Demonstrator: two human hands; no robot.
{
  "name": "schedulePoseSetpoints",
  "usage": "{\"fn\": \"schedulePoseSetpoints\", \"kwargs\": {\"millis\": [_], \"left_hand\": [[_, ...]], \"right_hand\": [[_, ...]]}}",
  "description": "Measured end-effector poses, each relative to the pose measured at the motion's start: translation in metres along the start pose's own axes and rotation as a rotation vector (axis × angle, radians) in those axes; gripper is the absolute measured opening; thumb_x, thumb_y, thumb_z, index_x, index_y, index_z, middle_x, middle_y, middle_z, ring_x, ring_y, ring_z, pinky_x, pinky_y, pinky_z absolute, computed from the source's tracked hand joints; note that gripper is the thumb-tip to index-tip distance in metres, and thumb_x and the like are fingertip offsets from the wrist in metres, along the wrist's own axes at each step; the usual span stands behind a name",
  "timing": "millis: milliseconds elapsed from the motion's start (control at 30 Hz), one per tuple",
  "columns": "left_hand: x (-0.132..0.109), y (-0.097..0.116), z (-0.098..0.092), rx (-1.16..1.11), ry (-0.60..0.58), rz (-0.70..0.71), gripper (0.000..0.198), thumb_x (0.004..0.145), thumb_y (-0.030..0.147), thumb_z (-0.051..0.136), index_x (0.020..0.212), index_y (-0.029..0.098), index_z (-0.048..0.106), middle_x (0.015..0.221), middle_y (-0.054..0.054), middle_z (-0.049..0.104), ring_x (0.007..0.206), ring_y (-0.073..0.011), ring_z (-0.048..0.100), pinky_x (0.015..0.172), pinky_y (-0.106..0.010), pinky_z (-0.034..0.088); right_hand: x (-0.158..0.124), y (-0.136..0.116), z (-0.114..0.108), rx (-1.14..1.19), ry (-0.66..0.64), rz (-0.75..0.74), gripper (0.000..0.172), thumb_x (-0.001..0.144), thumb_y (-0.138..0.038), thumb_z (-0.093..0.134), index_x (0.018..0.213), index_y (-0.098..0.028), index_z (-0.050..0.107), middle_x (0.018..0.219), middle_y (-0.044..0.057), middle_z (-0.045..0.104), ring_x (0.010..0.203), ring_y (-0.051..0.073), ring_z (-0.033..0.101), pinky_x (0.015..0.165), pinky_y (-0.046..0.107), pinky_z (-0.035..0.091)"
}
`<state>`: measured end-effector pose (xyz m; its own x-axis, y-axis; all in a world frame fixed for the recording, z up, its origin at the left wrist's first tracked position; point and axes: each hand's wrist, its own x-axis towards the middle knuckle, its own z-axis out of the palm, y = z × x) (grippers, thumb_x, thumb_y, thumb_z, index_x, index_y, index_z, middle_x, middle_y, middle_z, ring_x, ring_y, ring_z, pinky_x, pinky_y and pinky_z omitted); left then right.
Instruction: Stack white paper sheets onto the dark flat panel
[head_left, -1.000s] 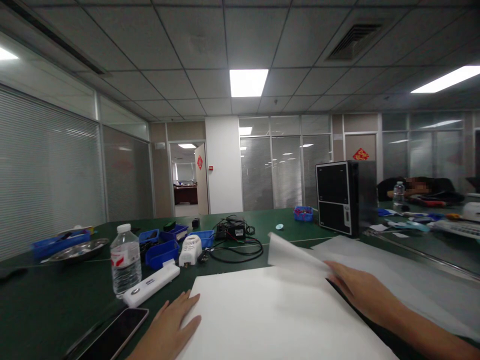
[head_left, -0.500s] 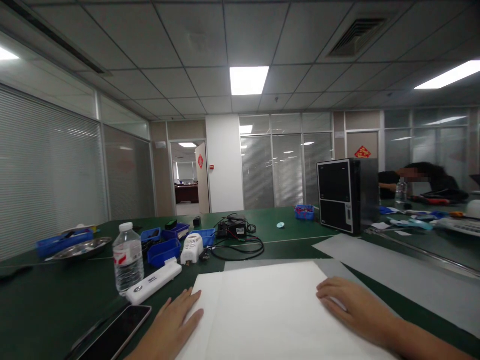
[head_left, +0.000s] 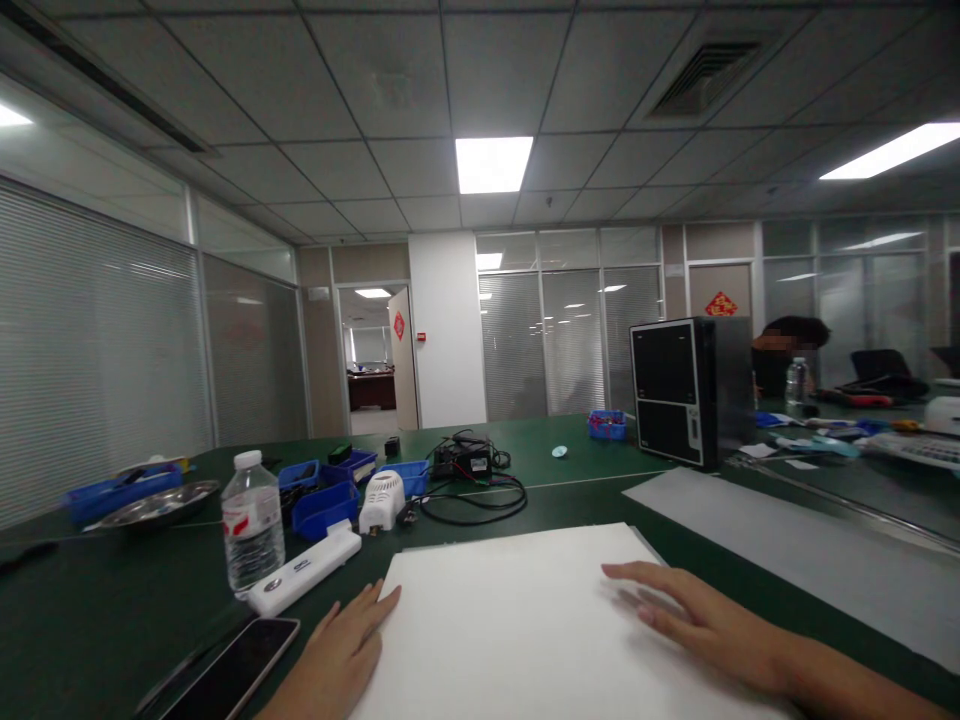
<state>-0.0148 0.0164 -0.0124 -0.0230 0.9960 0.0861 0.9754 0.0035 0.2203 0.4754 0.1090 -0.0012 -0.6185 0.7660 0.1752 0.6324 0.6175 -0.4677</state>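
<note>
1. Head view is showing the left hand (head_left: pixel 337 655) lying flat and open at the left edge of a white sheet (head_left: pixel 525 620), fingers together and gripping nothing.
2. Across the sheet, the right hand (head_left: pixel 694 620) is resting palm down on its right part, fingers spread, pressing rather than pinching.
3. Lying flat on the green counter (head_left: pixel 112 620) directly in front of the person, the sheet is looking thin, light and limp; it is likely sliding easily on the smooth top and creasing if pinched hard, so a corner or a free edge seems the best place to lift it.
4. Its surface is appearing plain, matt and unmarked, with a grey layer peeking out along the far edge.
5. Left of the sheet, a dark phone (head_left: pixel 225 675) and a white bar-shaped device (head_left: pixel 304 580) are lying near a water bottle (head_left: pixel 253 522).
6. Further out, blue bins (head_left: pixel 322 495), a cable coil (head_left: pixel 472 490) and a black computer case (head_left: pixel 686 392) are standing, with another person sitting behind it.
</note>
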Motion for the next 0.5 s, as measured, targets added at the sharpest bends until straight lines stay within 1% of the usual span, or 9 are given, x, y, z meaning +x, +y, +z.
{"fn": "schedulePoseSetpoints", "kwargs": {"millis": [67,133,167,200,267,300,333,400,500], "left_hand": [[0.0,-0.001,0.001,0.0,-0.005,0.003,0.058,0.096,0.032,0.032,0.152,0.024,0.042,0.162,-0.003,0.033,0.153,-0.0233,0.024,0.125,-0.052,0.017],[0.001,-0.001,0.001,-0.017,-0.002,-0.005,0.058,0.096,0.038,0.035,0.151,0.024,0.044,0.162,-0.004,0.034,0.152,-0.0248,0.025,0.125,-0.053,0.017],[0.001,-0.001,0.001,-0.029,0.001,-0.01,0.059,0.096,0.043,0.037,0.151,0.024,0.045,0.162,-0.006,0.035,0.152,-0.0259,0.026,0.125,-0.054,0.017],[0.001,0.0,0.001,-0.039,0.004,-0.016,0.06,0.095,0.047,0.039,0.15,0.023,0.047,0.161,-0.007,0.036,0.152,-0.0267,0.026,0.125,-0.054,0.017],[0.001,0.0,0.002,-0.054,0.013,-0.022,0.062,0.095,0.052,0.04,0.148,0.021,0.049,0.161,-0.008,0.037,0.152,-0.0274,0.027,0.125,-0.055,0.017],[0.001,-0.001,0.002,-0.056,0.016,-0.023,0.062,0.094,0.051,0.041,0.148,0.021,0.05,0.16,-0.009,0.038,0.152,-0.0274,0.027,0.125,-0.055,0.016],[0.001,-0.001,0.002,-0.056,0.021,-0.021,0.061,0.094,0.05,0.041,0.147,0.02,0.05,0.16,-0.009,0.039,0.152,-0.0273,0.027,0.125,-0.055,0.016],[0.0,-0.002,0.002,-0.053,0.025,-0.015,0.06,0.094,0.046,0.042,0.148,0.021,0.05,0.16,-0.008,0.039,0.152,-0.027,0.028,0.125,-0.056,0.016],[-0.001,-0.002,0.002,-0.054,0.02,-0.008,0.059,0.094,0.042,0.042,0.149,0.023,0.048,0.161,-0.008,0.037,0.152,-0.0268,0.028,0.125,-0.056,0.016]], "right_hand": [[0.006,0.032,-0.005,-0.175,0.15,0.089,0.061,0.097,-0.058,0.035,0.151,-0.03,0.044,0.156,0.005,0.046,0.142,0.027,0.044,0.118,0.047,0.034],[0.01,0.069,-0.012,-0.392,0.271,0.206,0.062,0.095,-0.056,0.036,0.15,-0.027,0.045,0.157,0.006,0.045,0.143,0.026,0.041,0.121,0.043,0.03],[0.01,0.088,-0.017,-0.453,0.305,0.271,0.065,0.093,-0.054,0.039,0.149,-0.022,0.047,0.157,0.01,0.044,0.144,0.028,0.04,0.122,0.044,0.028],[0.009,0.106,-0.021,-0.494,0.331,0.342,0.07,0.09,-0.054,0.041,0.147,-0.015,0.048,0.155,0.016,0.045,0.144,0.033,0.04,0.121,0.049,0.027],[0.006,0.135,-0.029,-0.512,0.355,0.484,0.078,0.087,-0.059,0.041,0.141,-0.004,0.053,0.145,0.028,0.052,0.136,0.043,0.047,0.115,0.061,0.033],[0.004,0.146,-0.031,-0.513,0.357,0.542,0.08,0.086,-0.063,0.04,0.137,-0.003,0.056,0.139,0.031,0.056,0.13,0.046,0.052,0.109,0.065,0.038],[0.002,0.154,-0.033,-0.513,0.355,0.584,0.081,0.085,-0.066,0.038,0.134,-0.005,0.059,0.134,0.031,0.06,0.124,0.047,0.057,0.102,0.066,0.043],[0.0,0.162,-0.034,-0.512,0.342,0.614,0.078,0.086,-0.069,0.035,0.13,-0.011,0.064,0.128,0.027,0.065,0.116,0.045,0.062,0.093,0.064,0.049],[0.002,0.158,-0.029,-0.535,0.328,0.571,0.065,0.089,-0.062,0.035,0.125,-0.018,0.067,0.125,0.022,0.067,0.114,0.041,0.063,0.09,0.06,0.05]]}}
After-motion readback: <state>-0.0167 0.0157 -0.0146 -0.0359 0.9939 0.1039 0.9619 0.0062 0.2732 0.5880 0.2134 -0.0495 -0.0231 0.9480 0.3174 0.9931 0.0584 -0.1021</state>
